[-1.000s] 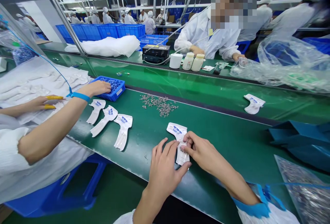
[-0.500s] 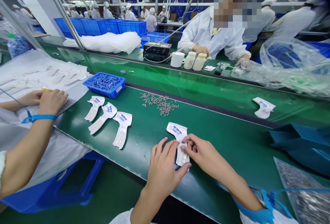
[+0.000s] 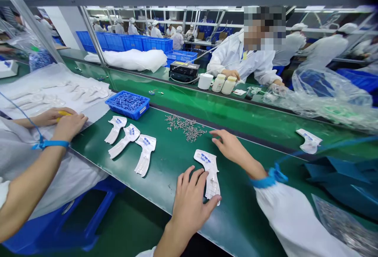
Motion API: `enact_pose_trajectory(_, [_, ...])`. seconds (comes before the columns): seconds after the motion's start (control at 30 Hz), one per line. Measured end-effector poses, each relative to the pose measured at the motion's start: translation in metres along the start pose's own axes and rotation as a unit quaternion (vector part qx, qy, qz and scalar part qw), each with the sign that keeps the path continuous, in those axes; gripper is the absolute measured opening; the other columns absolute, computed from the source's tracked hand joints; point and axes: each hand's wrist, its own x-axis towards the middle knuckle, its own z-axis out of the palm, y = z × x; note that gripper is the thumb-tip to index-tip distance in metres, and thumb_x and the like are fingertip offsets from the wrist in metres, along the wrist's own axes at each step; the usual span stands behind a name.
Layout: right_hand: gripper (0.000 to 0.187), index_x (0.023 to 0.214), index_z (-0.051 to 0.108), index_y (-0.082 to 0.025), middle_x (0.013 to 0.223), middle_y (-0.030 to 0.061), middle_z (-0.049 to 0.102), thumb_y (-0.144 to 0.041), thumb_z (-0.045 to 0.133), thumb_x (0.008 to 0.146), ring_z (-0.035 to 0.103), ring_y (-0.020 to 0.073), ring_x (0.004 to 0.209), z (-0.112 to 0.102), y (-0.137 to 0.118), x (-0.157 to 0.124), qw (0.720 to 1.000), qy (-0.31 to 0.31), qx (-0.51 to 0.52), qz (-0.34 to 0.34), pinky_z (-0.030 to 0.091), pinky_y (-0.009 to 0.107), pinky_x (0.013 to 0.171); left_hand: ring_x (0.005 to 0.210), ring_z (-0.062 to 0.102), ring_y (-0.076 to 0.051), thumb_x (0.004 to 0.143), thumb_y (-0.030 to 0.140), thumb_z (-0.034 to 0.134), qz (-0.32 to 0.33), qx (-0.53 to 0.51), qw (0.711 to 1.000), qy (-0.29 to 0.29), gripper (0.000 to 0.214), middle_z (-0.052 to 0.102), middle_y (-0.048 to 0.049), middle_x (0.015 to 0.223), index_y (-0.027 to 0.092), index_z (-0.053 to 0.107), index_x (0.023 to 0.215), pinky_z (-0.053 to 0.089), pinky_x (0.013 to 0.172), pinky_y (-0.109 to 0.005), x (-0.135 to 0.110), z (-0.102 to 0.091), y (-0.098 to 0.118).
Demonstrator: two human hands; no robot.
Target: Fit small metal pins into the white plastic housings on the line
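A white pistol-shaped plastic housing half [image 3: 211,178] lies on the green bench, its inner side up, with small blue parts in its wide end. My left hand [image 3: 190,198] holds it from the left, fingers along one edge and thumb at the lower end. My right hand [image 3: 232,148] is above the bench beyond the housing half, thumb and fingers apart, nothing visible between them. Just left of its fingertips is a loose pile of small metal screws [image 3: 191,131]. Three similar housing halves [image 3: 145,155] lie further left, each with blue parts.
A blue tray [image 3: 126,105] of small blue parts stands behind the three halves. At left, a co-worker's hands [image 3: 69,125] hold something yellow. Another housing half [image 3: 309,140] lies far right, near a bag of metal parts [image 3: 345,225]. Across the green divider, another person [image 3: 239,56] sits working.
My right hand has left the housing half and moved away from me, toward the screw pile. My left hand stays on the housing half. The camera view has tilted up a little.
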Motion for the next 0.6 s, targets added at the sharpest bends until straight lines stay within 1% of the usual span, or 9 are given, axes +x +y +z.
enact_pose_trajectory(0.07, [0.026,0.116,0.063,-0.016,0.120,0.0117,0.063,-0.018,0.054,0.092,0.063,0.0207,0.100,0.007,0.004,0.028,1.000,0.008,-0.008,-0.004,0.043,0.030,0.090,0.133,0.043,-0.037,0.086,0.040,0.069,0.001,0.000,1.000,0.006,0.053,0.059,-0.0084,0.137,0.022,0.053,0.133,0.043,0.103,-0.058,-0.001,0.000,-0.001])
enact_pose_trajectory(0.13, [0.018,0.105,0.067,-0.016,0.112,0.0109,0.065,-0.017,0.058,0.090,0.062,0.0216,0.101,0.014,0.006,0.046,1.000,0.013,-0.012,0.000,0.043,0.030,0.089,0.132,0.044,-0.038,0.085,0.039,0.069,0.005,0.000,1.000,0.014,0.053,0.059,-0.0087,0.136,0.023,0.053,0.133,0.044,0.102,-0.058,-0.002,0.000,-0.002])
enact_pose_trajectory(0.2, [0.012,0.096,0.067,-0.015,0.102,0.0099,0.067,-0.015,0.057,0.089,0.061,0.0221,0.099,0.018,0.008,0.053,1.000,0.022,-0.013,0.010,0.043,0.031,0.087,0.131,0.045,-0.037,0.085,0.039,0.070,0.010,0.000,1.000,0.022,0.053,0.060,-0.0091,0.135,0.023,0.054,0.133,0.045,0.101,-0.057,-0.002,0.001,-0.003])
enact_pose_trajectory(0.27, [0.013,0.094,0.066,-0.016,0.095,0.0089,0.068,-0.013,0.055,0.089,0.062,0.0217,0.096,0.018,0.011,0.051,0.999,0.028,-0.005,0.018,0.043,0.031,0.084,0.131,0.046,-0.037,0.085,0.039,0.070,0.012,0.000,1.000,0.024,0.053,0.060,-0.0092,0.134,0.024,0.054,0.133,0.045,0.101,-0.057,-0.003,0.002,-0.003])
enact_pose_trajectory(0.37, [0.014,0.099,0.064,-0.015,0.091,0.0081,0.068,-0.014,0.053,0.089,0.064,0.0207,0.089,0.010,0.014,0.034,0.999,0.025,0.031,0.026,0.045,0.031,0.080,0.132,0.044,-0.038,0.086,0.041,0.069,0.005,-0.005,1.000,0.013,0.054,0.059,-0.0093,0.136,0.023,0.053,0.134,0.043,0.101,-0.059,-0.003,0.001,-0.003])
enact_pose_trajectory(0.43, [0.017,0.105,0.061,-0.016,0.091,0.0069,0.068,-0.019,0.053,0.090,0.066,0.0189,0.083,0.003,0.012,0.012,0.997,0.017,0.064,0.032,0.048,0.030,0.077,0.133,0.043,-0.038,0.087,0.040,0.067,0.003,-0.018,1.000,0.011,0.054,0.058,-0.0096,0.137,0.023,0.050,0.136,0.042,0.102,-0.058,-0.003,-0.001,-0.002])
enact_pose_trajectory(0.5, [0.022,0.109,0.058,-0.017,0.094,0.0051,0.068,-0.025,0.056,0.089,0.067,0.0166,0.078,-0.002,0.004,-0.017,0.992,-0.007,0.120,0.035,0.050,0.028,0.073,0.132,0.044,-0.034,0.091,0.035,0.064,0.008,-0.043,0.999,0.020,0.050,0.057,-0.0092,0.137,0.023,0.048,0.137,0.041,0.103,-0.054,-0.003,-0.004,-0.001])
enact_pose_trajectory(0.53, [0.024,0.110,0.058,-0.018,0.096,0.0041,0.067,-0.028,0.058,0.088,0.067,0.0156,0.076,-0.004,-0.002,-0.033,0.986,-0.029,0.160,0.036,0.051,0.027,0.071,0.129,0.046,-0.031,0.093,0.031,0.061,0.012,-0.060,0.998,0.027,0.045,0.058,-0.0087,0.135,0.024,0.049,0.136,0.042,0.102,-0.050,-0.003,-0.005,0.000])
enact_pose_trajectory(0.6, [0.029,0.111,0.057,-0.020,0.099,0.0037,0.065,-0.033,0.063,0.086,0.066,0.0154,0.073,-0.003,-0.017,-0.065,0.948,-0.103,0.296,0.046,0.052,0.027,0.068,0.119,0.053,-0.026,0.096,0.024,0.055,0.020,-0.095,0.995,0.035,0.032,0.062,-0.0069,0.125,0.025,0.054,0.129,0.045,0.096,-0.042,-0.003,-0.007,0.001])
